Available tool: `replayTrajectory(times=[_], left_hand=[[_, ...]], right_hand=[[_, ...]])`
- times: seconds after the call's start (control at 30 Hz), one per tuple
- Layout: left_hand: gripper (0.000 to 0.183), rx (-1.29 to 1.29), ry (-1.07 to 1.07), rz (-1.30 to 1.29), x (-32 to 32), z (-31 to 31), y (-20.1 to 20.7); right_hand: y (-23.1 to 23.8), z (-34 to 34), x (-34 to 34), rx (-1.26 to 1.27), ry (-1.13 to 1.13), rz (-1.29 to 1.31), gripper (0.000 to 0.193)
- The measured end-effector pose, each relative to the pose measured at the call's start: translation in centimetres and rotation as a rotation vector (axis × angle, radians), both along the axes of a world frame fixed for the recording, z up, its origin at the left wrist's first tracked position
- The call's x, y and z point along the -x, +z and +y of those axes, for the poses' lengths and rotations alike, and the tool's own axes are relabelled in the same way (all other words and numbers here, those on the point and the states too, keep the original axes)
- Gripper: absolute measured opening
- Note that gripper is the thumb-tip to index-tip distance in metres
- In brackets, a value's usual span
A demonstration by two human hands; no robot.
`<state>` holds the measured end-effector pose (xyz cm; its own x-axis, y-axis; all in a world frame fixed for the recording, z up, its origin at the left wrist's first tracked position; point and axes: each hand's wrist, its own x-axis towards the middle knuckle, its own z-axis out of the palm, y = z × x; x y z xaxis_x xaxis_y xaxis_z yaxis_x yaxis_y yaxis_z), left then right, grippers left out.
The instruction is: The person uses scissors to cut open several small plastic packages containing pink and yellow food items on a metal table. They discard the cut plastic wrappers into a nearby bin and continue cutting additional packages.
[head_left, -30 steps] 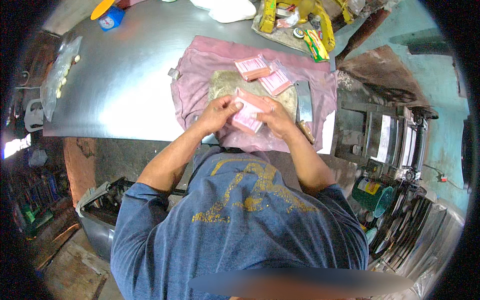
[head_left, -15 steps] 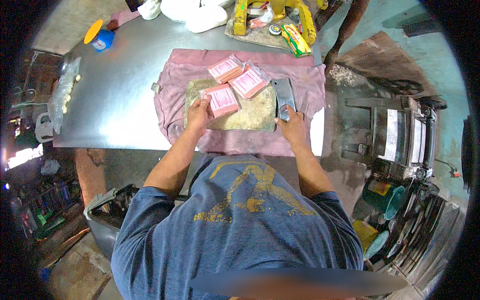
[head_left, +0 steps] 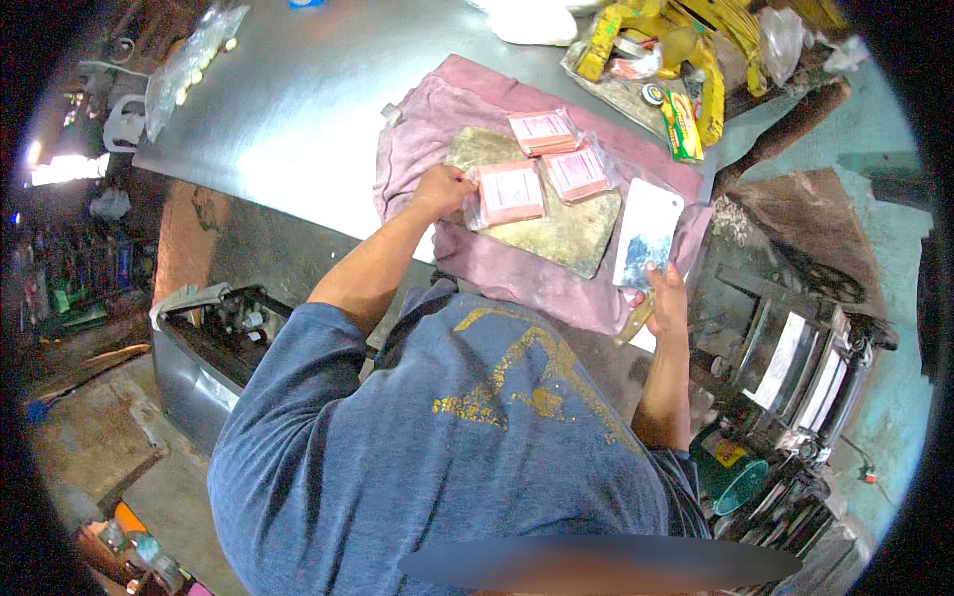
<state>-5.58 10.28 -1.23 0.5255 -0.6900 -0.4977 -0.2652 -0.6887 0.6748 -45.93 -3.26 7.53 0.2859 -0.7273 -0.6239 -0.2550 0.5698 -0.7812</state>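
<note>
My left hand (head_left: 442,191) is closed on the plastic edge of a flat packet (head_left: 511,192) of pinkish-orange slices with a white printed label. Two similar packets (head_left: 545,131) (head_left: 578,173) lie just beyond it and to its right, partly overlapping. All three rest on or over a worn, stained cutting board (head_left: 556,243), which sits on a pink towel (head_left: 487,266). At the right, my right hand (head_left: 670,294) grips a cleaver (head_left: 652,214) near the base of its broad blade. The cleaver's wooden handle (head_left: 636,320) sticks out below the palm.
A metal tabletop (head_left: 288,119) spreads to the left. Yellow metal equipment (head_left: 603,45), a yellow-green box (head_left: 683,127) and a white bag (head_left: 532,22) stand along the far side. A dark machine (head_left: 795,368) and a green bucket (head_left: 730,482) are at the right.
My right hand has taken up the cleaver, whose blade lay on the towel and now faces up, tilted. My left hand still holds the packet's edge. The whole view has turned.
</note>
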Motion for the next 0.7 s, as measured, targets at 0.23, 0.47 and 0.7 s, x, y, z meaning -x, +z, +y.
replayTrajectory(times=[0.23,0.47,0.7], left_hand=[[0.031,0.144,-0.121,-0.066,-0.6,0.6,-1.5],[0.031,0.111,-0.175,0.122,-2.2,0.1,-2.2],[0.032,0.236,-0.224,-0.19,-1.5,-0.3,-2.8]], right_hand=[[2.2,7.8,-15.6,0.349,0.552,0.156,0.036],[3.2,12.0,-24.2,0.722,0.929,0.818,0.071],[3.9,13.5,-27.6,0.876,1.004,0.88,0.074]])
